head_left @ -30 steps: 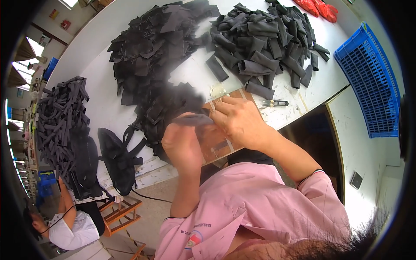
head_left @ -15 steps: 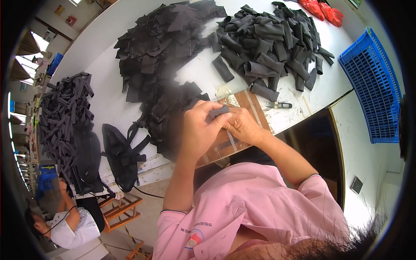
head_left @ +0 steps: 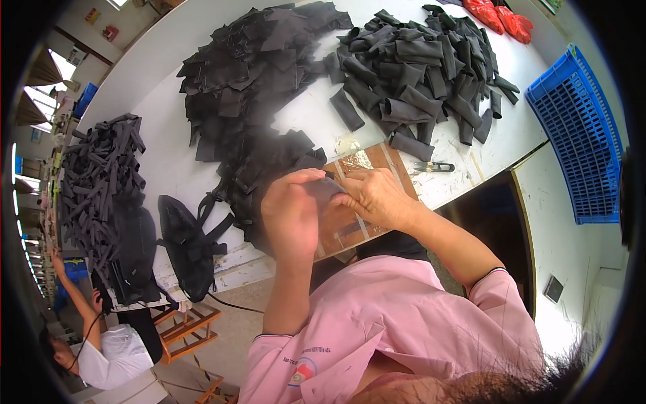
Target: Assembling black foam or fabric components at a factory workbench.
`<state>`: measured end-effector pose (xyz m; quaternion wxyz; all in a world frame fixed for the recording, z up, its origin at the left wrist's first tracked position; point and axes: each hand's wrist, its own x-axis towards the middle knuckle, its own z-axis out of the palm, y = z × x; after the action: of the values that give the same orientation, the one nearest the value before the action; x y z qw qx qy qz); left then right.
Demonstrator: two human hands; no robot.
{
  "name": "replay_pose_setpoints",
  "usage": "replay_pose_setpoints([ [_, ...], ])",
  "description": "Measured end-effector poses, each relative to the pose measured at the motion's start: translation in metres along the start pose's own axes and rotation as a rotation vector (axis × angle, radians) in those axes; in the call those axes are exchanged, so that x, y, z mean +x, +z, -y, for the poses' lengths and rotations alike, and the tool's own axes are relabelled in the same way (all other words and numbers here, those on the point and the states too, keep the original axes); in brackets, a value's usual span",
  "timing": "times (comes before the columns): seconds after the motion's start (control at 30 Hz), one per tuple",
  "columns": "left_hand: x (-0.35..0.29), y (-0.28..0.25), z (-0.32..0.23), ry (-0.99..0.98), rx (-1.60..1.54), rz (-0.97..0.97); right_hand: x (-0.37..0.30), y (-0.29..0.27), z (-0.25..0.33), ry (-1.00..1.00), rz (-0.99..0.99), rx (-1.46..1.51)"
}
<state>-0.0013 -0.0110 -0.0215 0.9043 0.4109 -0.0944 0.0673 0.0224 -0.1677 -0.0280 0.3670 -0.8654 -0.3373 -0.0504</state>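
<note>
A small piece of dark grey fabric is stretched between my hands above the near edge of the table. My right hand pinches its right side, with bent fingers and thumb together. At the fabric's left side, my left hand has its fingers curved around it; motion blurs this hand and hides part of the grip. Just beyond my left hand, a long heap of flat black fabric pieces stretches away. Rolled or tube-shaped dark fabric pieces are piled at the far right.
A brown taped board lies under my hands, with small thread snips beside it. A black strapped item and a heap of narrow dark strips lie left. A blue crate stands right. Another person sits lower left.
My left hand has moved left and slightly down, away from my right hand. The fabric, folded small before, is now spread wider between them. The other person's arm has reached farther out.
</note>
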Motion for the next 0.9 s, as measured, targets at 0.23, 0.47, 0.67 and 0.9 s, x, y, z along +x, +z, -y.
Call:
replay_pose_setpoints([
  [0.23,-0.002,-0.001,-0.002,0.062,0.174,0.017,-0.005,0.01,-0.007,0.015,-0.065,0.019],
  [0.47,0.007,0.013,-0.022,0.015,0.42,0.101,-0.002,0.002,-0.003,0.024,0.018,0.014],
  [0.67,0.01,0.009,-0.02,0.031,0.402,0.109,0.0,-0.007,0.005,0.043,0.06,0.024],
  [0.9,0.011,0.009,-0.017,0.119,0.531,0.174,-0.008,0.014,-0.009,0.054,-0.034,0.142],
])
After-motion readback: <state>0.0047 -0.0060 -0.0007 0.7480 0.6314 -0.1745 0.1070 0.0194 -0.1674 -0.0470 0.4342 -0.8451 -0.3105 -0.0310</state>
